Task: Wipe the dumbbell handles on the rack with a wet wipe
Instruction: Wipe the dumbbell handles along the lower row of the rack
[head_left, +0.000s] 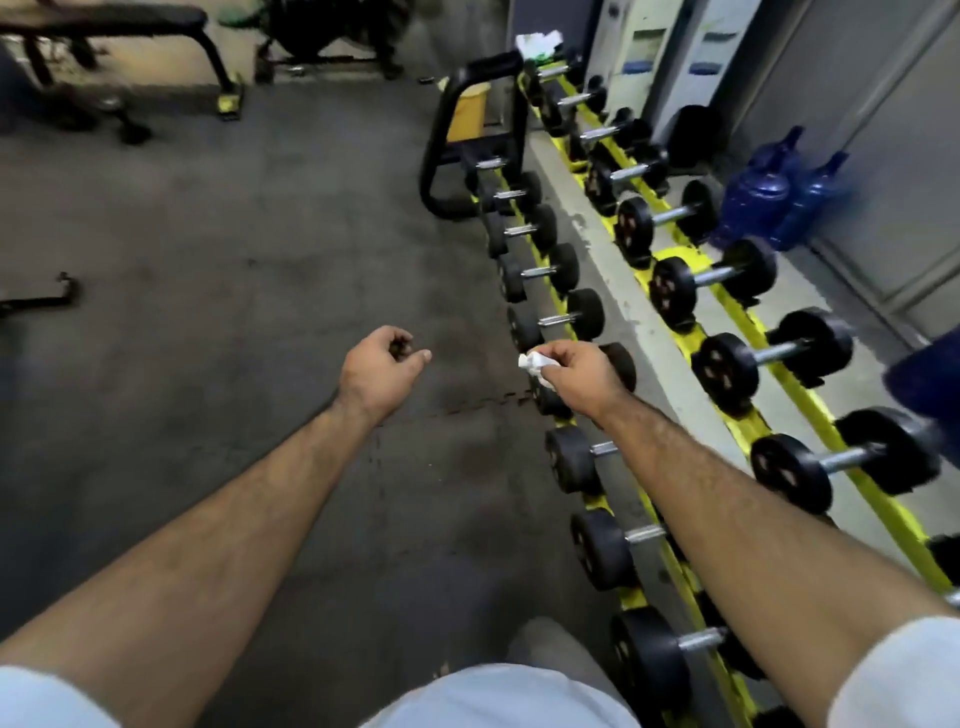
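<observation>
Head view shows us our right hand (576, 371) pinching the crumpled wet wipe (535, 364) above the lower rack (636, 597) of dumbbells (558, 319), while our left hand (379, 371) hangs loosely curled, holding nothing

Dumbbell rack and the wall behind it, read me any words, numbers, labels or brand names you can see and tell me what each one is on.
No text can be read here.
Dumbbell end plates: reddish marks, too blurred to read.
Posters on the wall: printed blocks, too small and blurred to read.
Blue water jugs: no label legible.
Wipe in the right hand: no print visible.
</observation>
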